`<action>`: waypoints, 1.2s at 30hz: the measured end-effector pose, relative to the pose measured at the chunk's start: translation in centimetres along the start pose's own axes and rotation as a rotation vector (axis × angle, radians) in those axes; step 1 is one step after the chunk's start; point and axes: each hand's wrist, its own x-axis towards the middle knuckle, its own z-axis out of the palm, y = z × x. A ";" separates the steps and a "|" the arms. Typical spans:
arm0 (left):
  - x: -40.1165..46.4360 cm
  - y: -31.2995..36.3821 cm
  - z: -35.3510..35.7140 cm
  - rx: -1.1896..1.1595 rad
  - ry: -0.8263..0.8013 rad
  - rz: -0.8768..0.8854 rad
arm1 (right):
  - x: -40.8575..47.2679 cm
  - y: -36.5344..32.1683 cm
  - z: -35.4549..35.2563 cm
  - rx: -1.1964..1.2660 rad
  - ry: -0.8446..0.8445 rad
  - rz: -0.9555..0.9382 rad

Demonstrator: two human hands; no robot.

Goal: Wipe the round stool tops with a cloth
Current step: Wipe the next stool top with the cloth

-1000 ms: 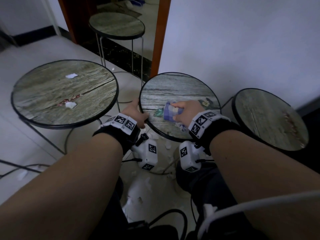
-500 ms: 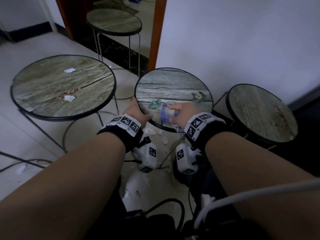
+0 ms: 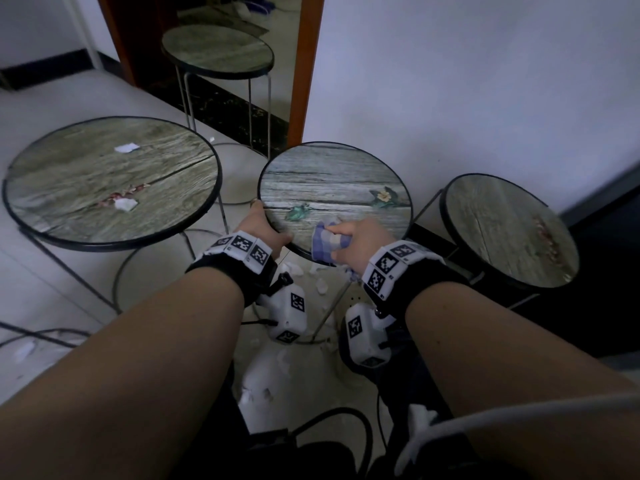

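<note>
— Where is the cloth, and how do you hold it?

— The small blue-and-white checked cloth (image 3: 327, 242) is bunched in my right hand (image 3: 356, 242). My fingers are curled around it and press it on the near edge of the middle round stool top with a wood-plank print and a black rim (image 3: 332, 181).

— And your other hand?

— My left hand (image 3: 265, 230) grips the left rim of this same stool, the thumb on top and the fingers under the edge.

— What else is around you?

— On my left stands a larger round stool top with a grey wood print (image 3: 110, 178); two white paper scraps (image 3: 126, 204) lie on it. On my right is another round stool top (image 3: 509, 230), near the white wall (image 3: 467, 81). A fourth round stool (image 3: 218, 51) stands farther back, at the doorway. White scraps (image 3: 322, 285) lie on the floor under the middle stool.
</note>
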 end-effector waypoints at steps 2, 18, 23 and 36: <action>0.1 0.0 0.0 -0.005 0.010 0.004 | 0.0 0.1 -0.2 0.000 -0.003 0.005; 0.6 -0.1 -0.1 -0.024 0.005 0.017 | 0.4 2.0 -2.1 -0.023 -0.030 0.037; 0.9 -0.1 -0.3 -0.058 -0.009 0.020 | 0.7 1.9 -2.0 -0.005 -0.029 0.065; 1.9 0.4 -1.2 0.040 -0.009 0.032 | 2.7 0.2 -3.5 -0.152 -0.085 0.090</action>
